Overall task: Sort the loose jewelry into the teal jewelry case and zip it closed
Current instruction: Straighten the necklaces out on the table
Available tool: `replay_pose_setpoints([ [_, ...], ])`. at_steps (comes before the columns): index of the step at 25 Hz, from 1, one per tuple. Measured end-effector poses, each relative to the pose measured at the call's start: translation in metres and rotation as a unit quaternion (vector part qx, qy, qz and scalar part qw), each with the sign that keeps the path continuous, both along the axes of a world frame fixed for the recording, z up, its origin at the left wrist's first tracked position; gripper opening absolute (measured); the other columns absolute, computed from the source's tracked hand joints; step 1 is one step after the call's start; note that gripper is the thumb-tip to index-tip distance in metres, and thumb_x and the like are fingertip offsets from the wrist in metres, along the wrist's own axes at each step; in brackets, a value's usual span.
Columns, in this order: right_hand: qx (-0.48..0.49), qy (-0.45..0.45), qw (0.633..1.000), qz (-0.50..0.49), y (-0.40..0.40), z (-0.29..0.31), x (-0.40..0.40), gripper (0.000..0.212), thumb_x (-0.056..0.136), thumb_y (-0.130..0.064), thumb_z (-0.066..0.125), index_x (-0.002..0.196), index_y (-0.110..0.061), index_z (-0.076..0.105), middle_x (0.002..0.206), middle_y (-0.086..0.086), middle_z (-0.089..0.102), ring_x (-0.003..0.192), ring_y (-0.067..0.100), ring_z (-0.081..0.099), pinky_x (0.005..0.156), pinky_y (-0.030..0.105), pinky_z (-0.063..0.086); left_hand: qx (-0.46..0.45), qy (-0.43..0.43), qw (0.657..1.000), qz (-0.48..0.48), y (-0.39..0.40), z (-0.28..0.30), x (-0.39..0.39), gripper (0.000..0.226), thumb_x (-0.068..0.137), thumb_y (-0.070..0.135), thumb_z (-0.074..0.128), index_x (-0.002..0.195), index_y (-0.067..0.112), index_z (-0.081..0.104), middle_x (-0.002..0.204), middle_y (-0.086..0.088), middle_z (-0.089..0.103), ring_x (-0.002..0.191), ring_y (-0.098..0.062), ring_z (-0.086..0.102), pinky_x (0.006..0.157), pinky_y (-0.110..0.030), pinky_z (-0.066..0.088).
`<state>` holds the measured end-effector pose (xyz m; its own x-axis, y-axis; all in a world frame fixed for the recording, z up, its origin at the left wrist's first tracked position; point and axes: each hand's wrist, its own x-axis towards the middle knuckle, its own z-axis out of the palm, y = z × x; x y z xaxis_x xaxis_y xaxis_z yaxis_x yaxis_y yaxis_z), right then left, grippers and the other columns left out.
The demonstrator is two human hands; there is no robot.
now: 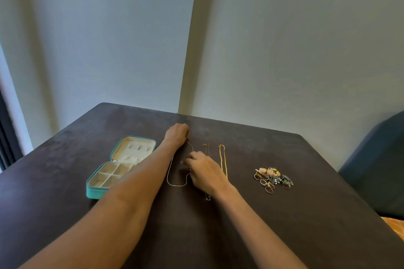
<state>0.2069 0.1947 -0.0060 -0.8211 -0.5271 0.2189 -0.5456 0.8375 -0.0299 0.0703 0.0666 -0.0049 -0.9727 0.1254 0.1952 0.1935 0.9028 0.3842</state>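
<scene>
The teal jewelry case (96, 192) lies open at the left of the dark table, its cream lid propped up and its divided tray bare. My left hand (177, 134) pinches the far end of a thin silver chain (175, 183) that loops on the table. My right hand (204, 170) rests on the chain's other part, fingers closed around it. A dark thin necklace (206, 147) lies partly under my right hand. A gold chain (223, 159) lies straight just to the right of it. A pile of rings and earrings (272, 178) sits further right.
The dark table (306, 225) backs against a pale wall corner. A blue upholstered seat (376, 164) stands past the right edge. An orange patterned cloth (395, 225) shows at the lower right. My left forearm crosses over the case's near corner.
</scene>
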Motion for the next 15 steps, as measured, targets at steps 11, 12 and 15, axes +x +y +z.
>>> replay_pose_setpoints([
  [11, -0.008, -0.071, 0.997, -0.014, 0.004, 0.000, -0.005, 0.040, 0.093, -0.004, 0.043, 0.129, -0.011, 0.057, 0.127, 0.009, 0.057, 0.120, 0.027, 0.049, 0.092, 0.044, 0.048, -0.104, -0.111, 0.978, -0.144, -0.038, 0.031, 0.021, 0.033, 0.086, 0.003, 0.046, 0.099, 0.017, 0.073, 0.114, -0.002, 0.067, 0.102, -0.018, 0.056, 0.098, -0.035, 0.037],
  [12, -0.006, -0.071, 0.997, -0.017, 0.004, 0.002, -0.003, 0.040, 0.093, -0.004, 0.043, 0.129, -0.011, 0.057, 0.126, 0.009, 0.057, 0.120, 0.028, 0.049, 0.091, 0.044, 0.048, -0.150, -0.095, 0.974, -0.138, -0.038, 0.033, 0.025, 0.032, 0.088, 0.008, 0.046, 0.101, 0.021, 0.072, 0.115, 0.002, 0.066, 0.107, -0.018, 0.055, 0.101, -0.037, 0.032],
  [15, 0.003, -0.076, 0.997, -0.023, 0.006, 0.006, 0.002, 0.040, 0.092, -0.004, 0.043, 0.128, -0.013, 0.059, 0.125, 0.008, 0.057, 0.120, 0.027, 0.050, 0.091, 0.044, 0.048, -0.304, -0.041, 0.945, -0.112, -0.033, 0.040, 0.029, 0.027, 0.091, 0.022, 0.046, 0.107, 0.024, 0.068, 0.113, 0.003, 0.066, 0.107, -0.019, 0.057, 0.099, -0.038, 0.027],
])
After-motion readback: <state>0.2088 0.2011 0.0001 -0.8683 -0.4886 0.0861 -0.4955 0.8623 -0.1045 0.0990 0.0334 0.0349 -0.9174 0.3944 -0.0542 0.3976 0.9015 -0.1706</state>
